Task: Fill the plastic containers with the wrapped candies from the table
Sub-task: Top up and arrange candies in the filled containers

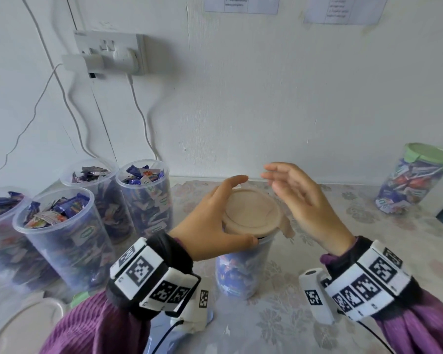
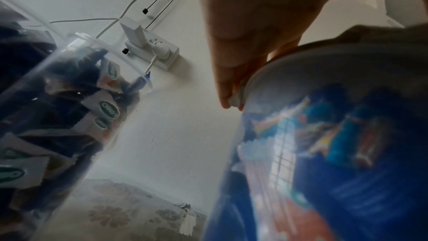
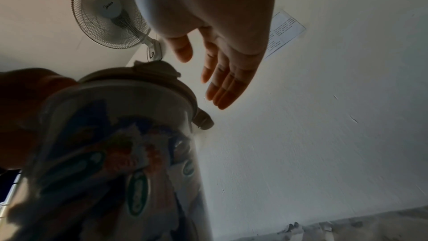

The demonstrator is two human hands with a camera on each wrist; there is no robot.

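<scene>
The left hand gripped the rim of the beige lid sitting on the candy-filled container: its thumb curled along the near edge of the lid and its fingers reached over the far edge, so the lid lay between thumb and fingertips. In the left wrist view the fingertips pressed against the pale rim of that lid, with the container's clear wall and the blue and orange wrapped candies directly below them.

The right hand hovered just to the right of the lid, holding nothing, its fingers straight and loosely together, pointing toward the wall above the lid's far edge and not touching it. A small tab of the lid stuck out below those fingers.

To the left of the left hand's fingers stood four open containers heaped with wrapped candies, close together on the floral tablecloth. Well to the right of the right hand, a green-lidded container of candies stood by the wall. Near the left sleeve lay a loose lid.
</scene>
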